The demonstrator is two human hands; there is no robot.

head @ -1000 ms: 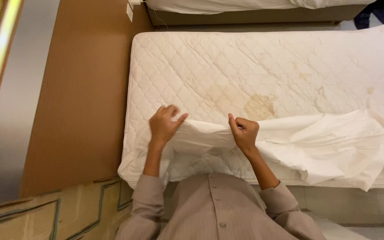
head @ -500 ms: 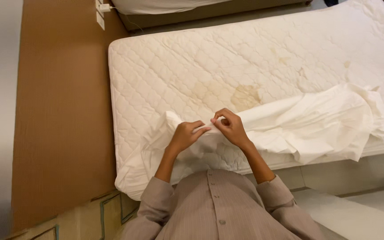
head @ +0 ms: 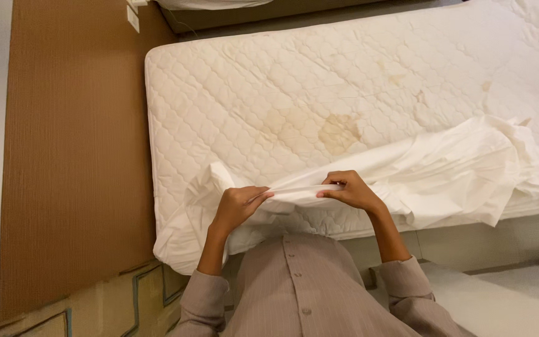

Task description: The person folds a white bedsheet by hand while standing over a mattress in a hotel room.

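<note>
A white bed sheet [head: 444, 168] lies bunched along the near edge of a quilted, stained mattress [head: 294, 81]. My left hand [head: 237, 206] pinches the sheet's folded edge near its left end. My right hand [head: 347, 189] grips the same edge a short way to the right, fingers curled over the fabric. The two hands are close together above the mattress's near edge. The sheet's left corner hangs down over the mattress side below my left hand.
A brown wooden headboard panel [head: 76, 156] stands left of the mattress. Patterned carpet [head: 113, 299] shows at the lower left. A second bed [head: 232, 6] sits at the top. A pale surface [head: 506, 299] lies at the lower right.
My hands moved from spread apart to close together along the sheet's edge, gathering the fabric. The view shifted, and the mattress now sits farther right in it.
</note>
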